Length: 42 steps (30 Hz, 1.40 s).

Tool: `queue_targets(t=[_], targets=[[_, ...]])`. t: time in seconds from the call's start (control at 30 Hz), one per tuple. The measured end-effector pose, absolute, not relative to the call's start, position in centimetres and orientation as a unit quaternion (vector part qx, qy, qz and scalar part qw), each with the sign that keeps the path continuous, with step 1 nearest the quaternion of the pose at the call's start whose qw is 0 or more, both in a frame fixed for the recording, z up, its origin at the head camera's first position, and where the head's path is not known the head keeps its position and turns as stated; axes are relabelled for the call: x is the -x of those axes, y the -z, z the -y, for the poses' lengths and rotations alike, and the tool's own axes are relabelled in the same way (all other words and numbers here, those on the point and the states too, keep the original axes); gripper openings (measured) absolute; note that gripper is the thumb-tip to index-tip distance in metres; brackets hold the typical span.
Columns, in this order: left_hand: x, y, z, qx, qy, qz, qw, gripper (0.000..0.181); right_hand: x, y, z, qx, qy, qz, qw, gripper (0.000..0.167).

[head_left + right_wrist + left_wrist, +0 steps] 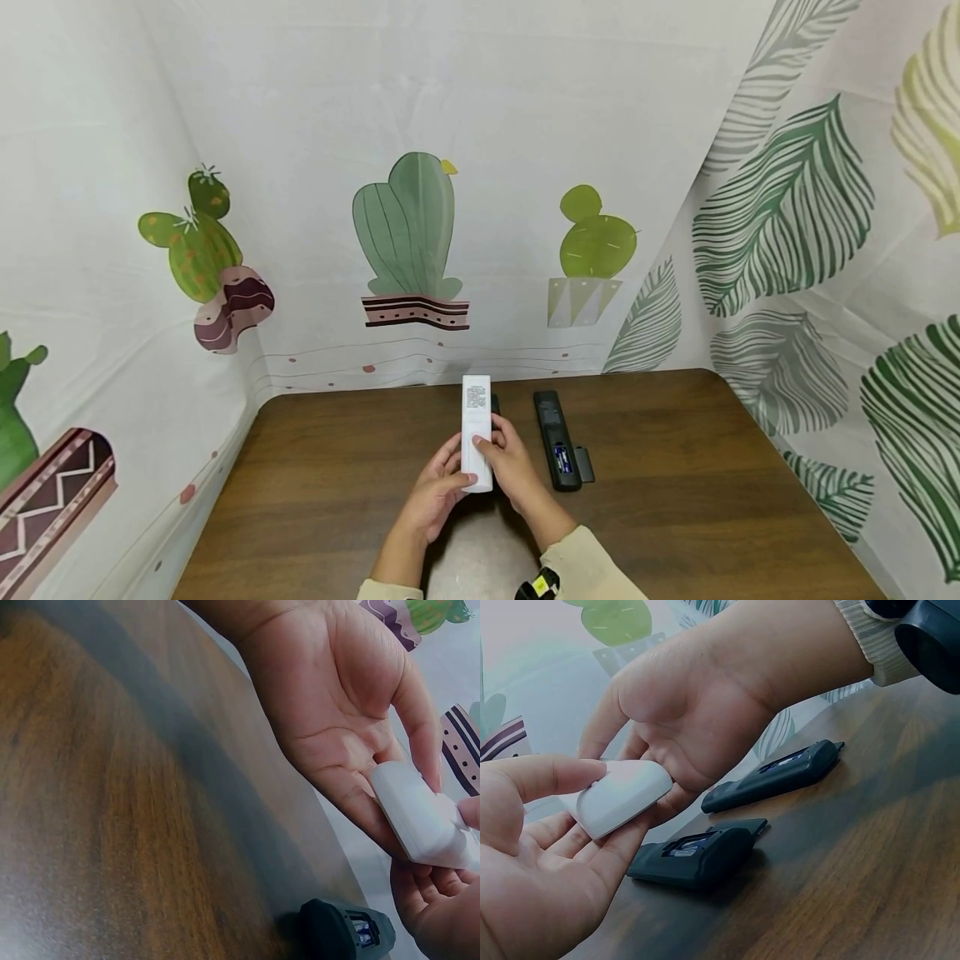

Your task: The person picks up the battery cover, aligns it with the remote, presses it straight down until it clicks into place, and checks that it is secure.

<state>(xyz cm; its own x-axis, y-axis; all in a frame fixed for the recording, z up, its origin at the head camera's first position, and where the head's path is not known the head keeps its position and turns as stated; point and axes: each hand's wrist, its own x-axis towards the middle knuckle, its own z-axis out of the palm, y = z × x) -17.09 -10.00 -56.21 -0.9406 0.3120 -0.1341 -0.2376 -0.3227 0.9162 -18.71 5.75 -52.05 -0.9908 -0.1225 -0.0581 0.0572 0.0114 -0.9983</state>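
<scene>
A white remote [476,417] with a printed label near its top is held above the table by both hands. The left hand [435,498] grips its lower left side, thumb on the near end. On its right side the right hand [516,467] holds it, thumb pressed on the face. The left wrist view shows the rounded end of the white remote [626,795] between the left hand [547,862] and the right hand [697,705]. The right wrist view shows the same white remote [420,814] resting on fingers.
To the right on the brown table [337,467] lies a black remote [553,429], batteries visible in its uncovered compartment, with a dark cover [584,465] beside it. A second black remote [694,859] lies partly behind the white one. Patterned cloth [502,125] hangs around the table.
</scene>
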Motion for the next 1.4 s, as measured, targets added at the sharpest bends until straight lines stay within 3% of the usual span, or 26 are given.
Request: queue_targets(t=[0.57,0.8,1.4], targets=[[17.1,56.7,9.9,-0.021,-0.816,-0.552,0.170,0.080,18.1,51.1,-5.8,0.031,0.703,-0.708,0.061,0.056],[17.1,56.8,9.9,-0.026,-0.816,-0.552,0.168,0.079,19.5,54.0,-5.7,0.018,0.705,-0.706,0.068,0.058],[17.1,56.8,9.9,-0.023,-0.813,-0.555,0.171,0.080,19.7,54.5,-5.7,0.015,0.704,-0.707,0.064,0.057]])
